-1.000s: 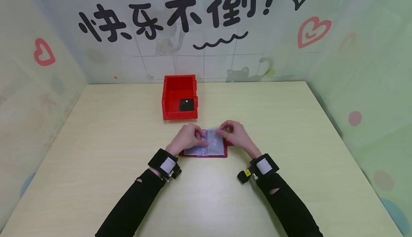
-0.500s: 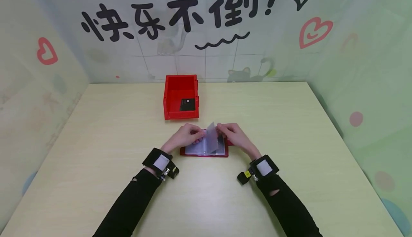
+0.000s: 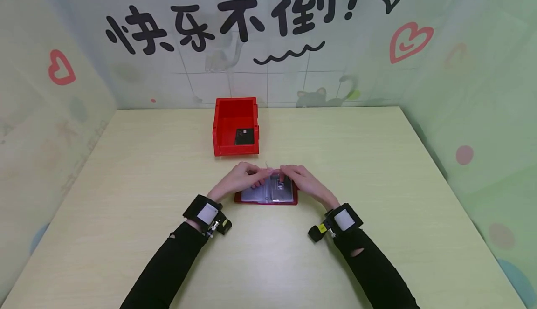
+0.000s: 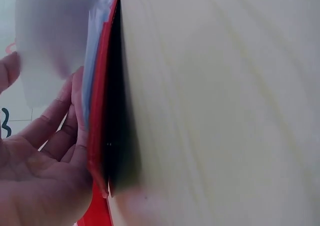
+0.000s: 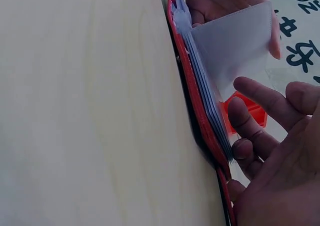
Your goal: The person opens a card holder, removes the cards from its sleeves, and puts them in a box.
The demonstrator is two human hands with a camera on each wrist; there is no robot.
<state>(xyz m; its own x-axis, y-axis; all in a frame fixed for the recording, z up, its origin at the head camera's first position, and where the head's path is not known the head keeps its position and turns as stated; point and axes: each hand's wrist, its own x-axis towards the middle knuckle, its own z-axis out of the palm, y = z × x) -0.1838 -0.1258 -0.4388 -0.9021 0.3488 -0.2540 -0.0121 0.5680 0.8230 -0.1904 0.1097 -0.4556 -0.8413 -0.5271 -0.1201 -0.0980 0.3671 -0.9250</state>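
A red card holder (image 3: 296,197) lies spread on the table, its clear plastic pages facing up. One clear page (image 5: 235,40) stands up from the stack. My left hand (image 3: 245,176) is on this page, with the thumb on one side and fingers on the other, seemingly pinching it. My right hand (image 3: 303,178) rests at the holder's upper right, fingers loosely bent, touching the page edges and holding nothing visible. Below those fingers a dark card (image 3: 282,190) with pale lettering shows in a sleeve. In the right wrist view, the right fingertips (image 5: 242,108) are beside the stacked pages.
Behind the holder stands a red bin (image 3: 236,113) with a black card-like item (image 3: 244,136) inside. The light wood table (image 3: 268,253) extends around both hands. A printed cloth backdrop (image 3: 268,57) rises beyond the table's back edge.
The clear page has swung up and leftward from the right side, uncovering the dark card. The left hand has moved to that page, and the right hand has let it go.
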